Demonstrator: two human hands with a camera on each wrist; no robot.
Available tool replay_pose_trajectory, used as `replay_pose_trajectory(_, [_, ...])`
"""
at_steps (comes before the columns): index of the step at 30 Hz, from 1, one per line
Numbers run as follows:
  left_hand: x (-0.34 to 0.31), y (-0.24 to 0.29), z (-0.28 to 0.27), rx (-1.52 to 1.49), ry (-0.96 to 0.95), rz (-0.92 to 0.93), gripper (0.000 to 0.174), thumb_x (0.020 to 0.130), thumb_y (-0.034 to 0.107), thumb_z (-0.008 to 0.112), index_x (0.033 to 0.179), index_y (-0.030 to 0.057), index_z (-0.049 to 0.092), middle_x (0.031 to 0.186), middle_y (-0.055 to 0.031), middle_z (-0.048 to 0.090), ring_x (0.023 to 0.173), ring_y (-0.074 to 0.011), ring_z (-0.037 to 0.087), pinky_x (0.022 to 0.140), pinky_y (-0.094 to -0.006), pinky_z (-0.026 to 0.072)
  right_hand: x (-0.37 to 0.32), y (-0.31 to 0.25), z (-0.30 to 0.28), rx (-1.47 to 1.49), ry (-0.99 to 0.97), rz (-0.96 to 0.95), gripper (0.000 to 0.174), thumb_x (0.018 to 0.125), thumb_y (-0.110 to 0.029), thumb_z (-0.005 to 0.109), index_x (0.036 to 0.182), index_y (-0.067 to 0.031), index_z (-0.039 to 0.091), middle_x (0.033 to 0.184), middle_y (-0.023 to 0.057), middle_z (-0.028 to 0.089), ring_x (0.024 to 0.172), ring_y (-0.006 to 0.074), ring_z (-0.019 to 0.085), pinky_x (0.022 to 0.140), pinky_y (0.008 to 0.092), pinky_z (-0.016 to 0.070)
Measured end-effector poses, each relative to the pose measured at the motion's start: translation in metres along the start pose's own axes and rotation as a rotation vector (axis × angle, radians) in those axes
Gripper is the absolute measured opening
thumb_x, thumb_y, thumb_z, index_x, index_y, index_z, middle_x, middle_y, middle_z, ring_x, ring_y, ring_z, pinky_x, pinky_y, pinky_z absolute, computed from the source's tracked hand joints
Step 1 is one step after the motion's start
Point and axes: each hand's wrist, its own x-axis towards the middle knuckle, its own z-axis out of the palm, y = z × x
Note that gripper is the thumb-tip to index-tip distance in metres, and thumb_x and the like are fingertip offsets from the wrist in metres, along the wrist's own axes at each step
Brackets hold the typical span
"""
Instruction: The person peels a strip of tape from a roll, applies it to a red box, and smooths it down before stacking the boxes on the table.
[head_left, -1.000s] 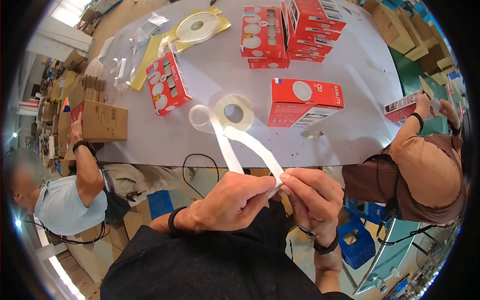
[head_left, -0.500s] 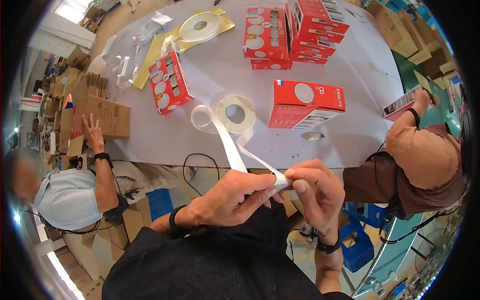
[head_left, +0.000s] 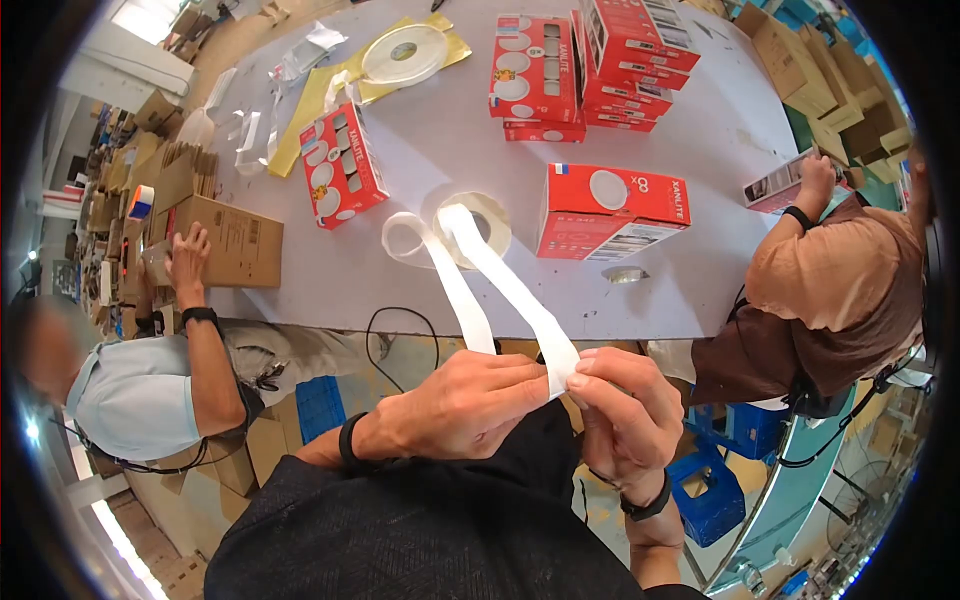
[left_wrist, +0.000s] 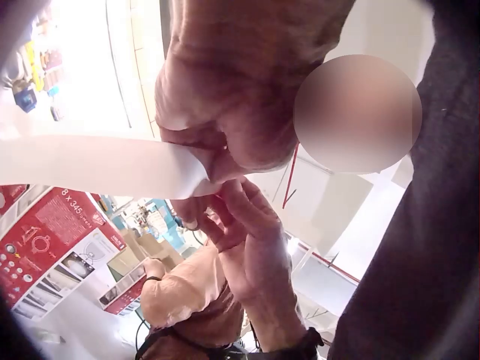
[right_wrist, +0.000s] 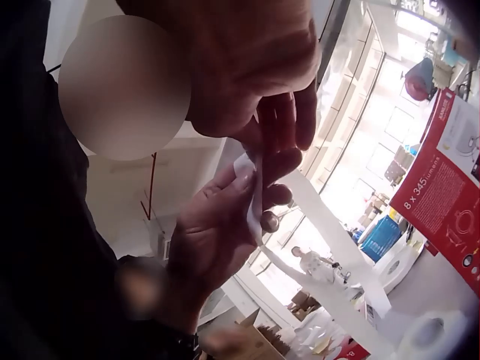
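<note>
A white tape (head_left: 520,300) runs in two strands between the table and my hands, one of them over the tape roll (head_left: 501,215). My left hand (head_left: 465,405) pinches the tape between thumb and curled fingers. Right beside it, the thumb and fingertips of my right hand (head_left: 630,410) pinch the tape's edge. In the left wrist view the tape (left_wrist: 112,165) stretches flat away from the fingers. The right wrist view shows a folded bit of tape (right_wrist: 255,199) between both hands. On the table the farther strand ends in a curled loop (head_left: 405,237).
A red box (head_left: 615,195) stands right of the roll, another red box (head_left: 342,168) to its left. Stacked red boxes (head_left: 630,70) and a yellow sheet (head_left: 300,125) with a white disc lie farther back. At left a person handles a carton (head_left: 240,245); another works at right.
My right hand's fingers, spread half a second ago, have closed on the tape again. The nearer strand has turned its broad face up across the roll. The person at left has moved the carton rightward.
</note>
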Motion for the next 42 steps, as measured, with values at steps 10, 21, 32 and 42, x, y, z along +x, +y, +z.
replay_pose_trajectory(10, [0.001, -0.007, 0.008, -0.03, 0.03, 0.092, 0.05, 0.077, -0.01, 0.069, 0.127, -0.0051, 0.064, 0.099, -0.0153, 0.069, 0.082, -0.0313, 0.069, 0.068, -0.0407, 0.056, -0.008, -0.006, -0.005, 0.236, 0.065, 0.323, 0.011, 0.095, -0.005, 0.076, 0.103, -0.0015, 0.07, 0.103, 0.0127, 0.072, 0.088, 0.021, 0.072, 0.075, 0.0312, 0.057])
replay_pose_trajectory(21, [0.001, -0.004, 0.013, -0.309, -0.003, -0.021, 0.044, 0.09, -0.012, 0.064, 0.134, -0.0065, 0.062, 0.102, -0.0184, 0.074, 0.088, -0.0329, 0.074, 0.074, -0.037, 0.0589, -0.002, 0.009, -0.014, 1.077, -0.004, 0.831, 0.031, 0.109, -0.025, 0.06, 0.108, 0.0045, 0.07, 0.101, 0.0098, 0.072, 0.087, 0.0149, 0.066, 0.082, 0.0318, 0.0536])
replay_pose_trajectory(32, [0.002, 0.012, 0.002, -0.756, -0.007, -0.46, 0.029, 0.108, 0.001, 0.052, 0.134, -0.0083, 0.062, 0.119, -0.0202, 0.075, 0.1, -0.0232, 0.075, 0.09, -0.0338, 0.0611, 0.011, 0.012, 0.005, 1.206, 0.099, 0.973, 0.016, 0.106, -0.016, 0.064, 0.109, -0.0001, 0.069, 0.094, 0.0045, 0.072, 0.082, 0.0106, 0.065, 0.078, 0.0287, 0.0525])
replay_pose_trajectory(42, [-0.001, 0.025, -0.006, -1.027, 0.065, -0.601, 0.031, 0.11, 0.005, 0.052, 0.135, -0.0101, 0.061, 0.125, -0.02, 0.072, 0.109, -0.0227, 0.073, 0.091, -0.0336, 0.0614, 0.013, 0.034, 0.018, 1.123, 0.156, 0.996, 0.029, 0.104, -0.014, 0.068, 0.126, 0.0031, 0.064, 0.094, 0.0066, 0.073, 0.085, 0.0124, 0.067, 0.078, 0.0272, 0.0509])
